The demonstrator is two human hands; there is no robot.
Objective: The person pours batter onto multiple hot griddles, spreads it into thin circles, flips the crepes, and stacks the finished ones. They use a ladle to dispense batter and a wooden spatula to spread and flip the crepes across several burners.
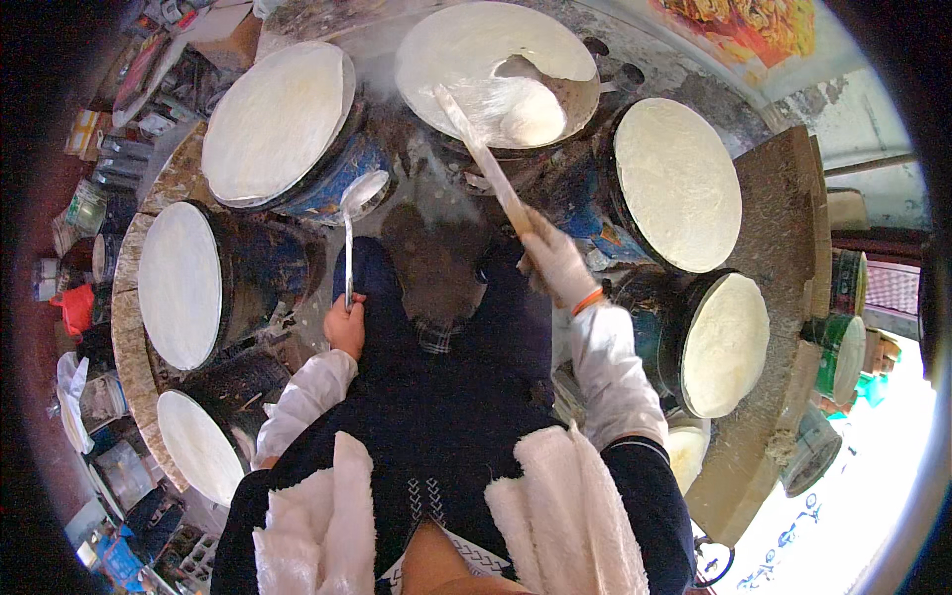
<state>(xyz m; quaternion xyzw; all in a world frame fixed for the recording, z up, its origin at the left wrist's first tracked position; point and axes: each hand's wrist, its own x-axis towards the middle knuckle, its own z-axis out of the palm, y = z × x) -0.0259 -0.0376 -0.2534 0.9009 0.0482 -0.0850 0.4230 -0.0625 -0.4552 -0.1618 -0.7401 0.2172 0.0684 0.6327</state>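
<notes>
Two tools are in use: the left fingers [344,319] are curled round the handle of a ladle [366,186], its bowl ahead of them, and the right fingers [540,245] grasp the near end of a stick [481,159]. Ahead and slightly left of the right fingers is the griddle [583,101], with a pale sheet [456,45] partly covering it and a smooth mound [535,114] at its near right. The sheet already has a dark gap in it, so a tilted edge or a hard push from the stick could, I judge, widen the tear; the mound, close to the rim, could slip over if swept outward. Whether the stick's tip touches the sheet I cannot tell. The ladle might knock the blue drum [315,178] ahead of the left fingers if swung carelessly, and drip if anything is in it. Right of the right fingers, a finished-looking disc [679,183] could be marked by a stray elbow or sleeve [622,367]. As for writing, blue marks [788,540] like characters lie far behind and right of the right fingers, bent and glare-washed; a poster [744,25] far ahead right shows food; labels left of the left fingers are too small to read.
</notes>
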